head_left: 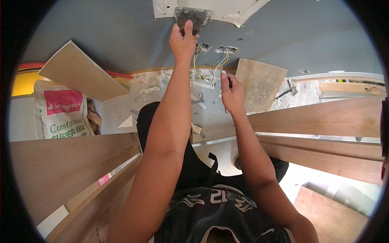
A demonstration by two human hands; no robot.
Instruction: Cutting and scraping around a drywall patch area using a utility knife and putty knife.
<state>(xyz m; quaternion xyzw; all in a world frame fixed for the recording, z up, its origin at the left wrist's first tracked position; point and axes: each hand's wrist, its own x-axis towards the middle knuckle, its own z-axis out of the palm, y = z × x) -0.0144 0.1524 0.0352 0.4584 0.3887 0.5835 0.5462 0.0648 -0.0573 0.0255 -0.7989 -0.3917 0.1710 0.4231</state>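
Note:
My left hand (pixel 184 42) reaches up to the grey wall (pixel 133 36) and is closed on a scraper (pixel 193 17), its broad dark blade flecked with white. My thumb presses flat on the blade, whose far edge meets a ragged white patch (pixel 227 11) of wall. Lower and to the right, my right hand (pixel 232 91) is closed on a slim pale thing that sticks up past the thumb; what it is I cannot make out. Just above that hand, yellow and green wires (pixel 221 60) hang from one of two rough holes in the wall.
Chips and scraps litter the ledge. A tan board (pixel 83 73) leans at left above a printed sack (pixel 60 107); a stained board (pixel 259 83) leans at right, beside a hammer (pixel 289 89). Wooden planks (pixel 316 119) flank me on both sides.

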